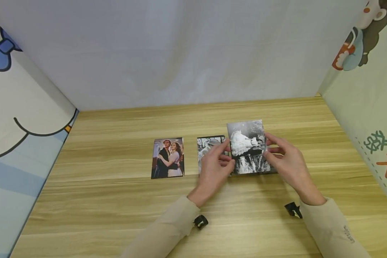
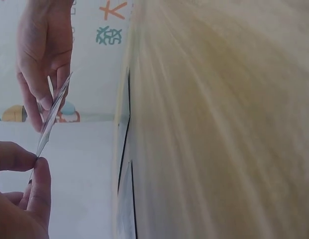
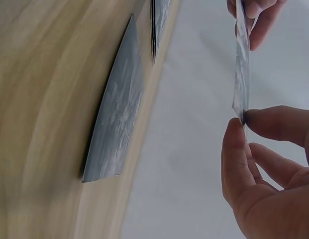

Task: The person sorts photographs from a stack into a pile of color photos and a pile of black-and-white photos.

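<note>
Both hands hold up a black-and-white photo card (image 1: 247, 145) showing a pale dress, raised off the table. My left hand (image 1: 214, 168) pinches its left edge between thumb and fingers. At the opposite edge, my right hand (image 1: 287, 161) pinches it the same way. The wrist views show the photo card (image 3: 242, 64) nearly edge-on, well apart from the tabletop. Under my left hand lies another black-and-white photo card (image 1: 204, 145), partly covered by the fingers. One more photo card (image 3: 117, 114) lies flat below the raised one, mostly hidden in the head view.
A colour photo card (image 1: 167, 157) of two people lies on the wooden table (image 1: 109, 204) to the left. A white back wall (image 1: 193, 53) and printed side panels (image 1: 358, 107) enclose the table. Small black clips (image 1: 200, 222) hang by the sleeve cuffs.
</note>
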Demonstrator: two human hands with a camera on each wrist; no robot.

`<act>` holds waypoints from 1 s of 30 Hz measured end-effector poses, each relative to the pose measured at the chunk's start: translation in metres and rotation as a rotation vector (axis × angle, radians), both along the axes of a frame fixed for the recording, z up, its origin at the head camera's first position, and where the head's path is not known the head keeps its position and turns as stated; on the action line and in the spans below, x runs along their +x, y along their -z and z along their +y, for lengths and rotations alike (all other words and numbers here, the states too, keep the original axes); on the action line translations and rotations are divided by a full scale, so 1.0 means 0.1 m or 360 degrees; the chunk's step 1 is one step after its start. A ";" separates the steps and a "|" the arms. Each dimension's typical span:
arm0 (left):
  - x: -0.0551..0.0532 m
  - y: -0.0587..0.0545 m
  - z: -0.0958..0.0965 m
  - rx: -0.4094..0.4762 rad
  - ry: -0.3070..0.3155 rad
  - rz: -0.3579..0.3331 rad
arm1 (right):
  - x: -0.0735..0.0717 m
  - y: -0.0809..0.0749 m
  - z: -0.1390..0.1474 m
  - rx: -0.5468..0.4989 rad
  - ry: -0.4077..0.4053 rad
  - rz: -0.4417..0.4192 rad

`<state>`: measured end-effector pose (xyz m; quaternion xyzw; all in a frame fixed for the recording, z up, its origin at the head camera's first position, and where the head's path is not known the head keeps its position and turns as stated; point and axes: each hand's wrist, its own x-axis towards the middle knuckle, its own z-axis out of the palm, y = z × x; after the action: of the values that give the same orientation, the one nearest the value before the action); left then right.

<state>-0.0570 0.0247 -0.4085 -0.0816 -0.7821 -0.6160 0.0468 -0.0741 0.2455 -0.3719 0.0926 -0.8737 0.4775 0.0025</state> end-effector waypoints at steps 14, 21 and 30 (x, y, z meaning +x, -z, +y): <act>-0.04 0.00 0.12 -0.0009 0.0042 -0.0073 | 0.00 -0.02 0.11 0.0037 0.0047 -0.0076; -0.06 0.00 0.17 0.0012 0.0048 -0.0098 | -0.01 -0.02 0.17 0.0038 0.0070 -0.0077; -0.07 0.02 0.22 -0.0025 0.0038 -0.0090 | -0.04 0.00 0.24 0.0066 0.0091 -0.0070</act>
<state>-0.0644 0.0466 -0.4109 -0.0740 -0.7869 -0.6124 0.0167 -0.0785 0.2694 -0.3719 0.0569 -0.8856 0.4610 -0.0051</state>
